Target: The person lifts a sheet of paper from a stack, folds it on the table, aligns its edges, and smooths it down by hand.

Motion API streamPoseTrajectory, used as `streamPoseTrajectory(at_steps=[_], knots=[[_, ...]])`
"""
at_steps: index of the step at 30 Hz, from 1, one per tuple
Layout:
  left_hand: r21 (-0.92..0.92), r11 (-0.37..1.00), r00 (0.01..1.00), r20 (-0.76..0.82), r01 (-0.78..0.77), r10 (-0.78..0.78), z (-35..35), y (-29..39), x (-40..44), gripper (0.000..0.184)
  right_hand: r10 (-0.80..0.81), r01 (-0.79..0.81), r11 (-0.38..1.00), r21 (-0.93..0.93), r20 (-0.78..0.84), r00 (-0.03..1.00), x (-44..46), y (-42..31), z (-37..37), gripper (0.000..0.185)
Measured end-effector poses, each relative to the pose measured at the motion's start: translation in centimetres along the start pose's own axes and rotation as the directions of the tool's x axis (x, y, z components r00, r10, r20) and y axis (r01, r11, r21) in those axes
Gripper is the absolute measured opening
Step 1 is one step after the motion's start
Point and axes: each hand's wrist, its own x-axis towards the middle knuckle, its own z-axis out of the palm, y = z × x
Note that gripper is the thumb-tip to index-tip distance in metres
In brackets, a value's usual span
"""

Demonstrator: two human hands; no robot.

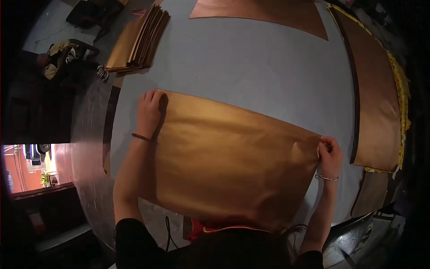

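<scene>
A large, shiny gold-brown sheet (228,152) spans the space between my hands, with shallow creases near its right side. My left hand (150,110) has its fingers curled over the far left corner. At the far right corner, my right hand (330,157) pinches the sheet between thumb and fingers. The sheet's near edge hangs toward my body, past the edge of the grey-blue tabletop (251,58). Another brown sheet (264,15) lies flat at the far side of the table.
A thick stack of folded gold-brown sheets (139,40) sits at the far left corner. Along the right lies a pile of brown sheets (376,89) with yellow wrapping (403,107) around its outer edge. A seated person (62,58) is at the far left, off the table.
</scene>
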Motion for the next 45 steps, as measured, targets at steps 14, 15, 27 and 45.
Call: streamPoseTrajectory(at_steps=[14,15,27,45], knots=[[0.270,0.909,0.887,0.256,0.317,-0.385,1.0,6.8,-2.3,0.091,-0.003,0.002,0.999,0.047,0.016,1.000,0.0,-0.1,-0.2,0.011],[0.263,0.911,0.888,0.256,0.316,-0.382,1.1,6.9,-2.3,0.091,-0.025,0.024,0.999,0.027,0.016,1.000,-0.1,-0.1,-0.2,0.011],[0.193,0.915,0.875,0.278,0.354,-0.397,0.0,7.7,-2.0,0.072,-0.488,0.347,0.646,-0.680,-0.017,0.873,-1.3,-3.3,3.4,0.021],[0.249,0.907,0.877,0.265,0.340,-0.401,0.9,6.9,-2.2,0.069,-0.524,0.655,0.590,-0.472,0.393,0.756,-4.1,-8.7,19.4,0.071]])
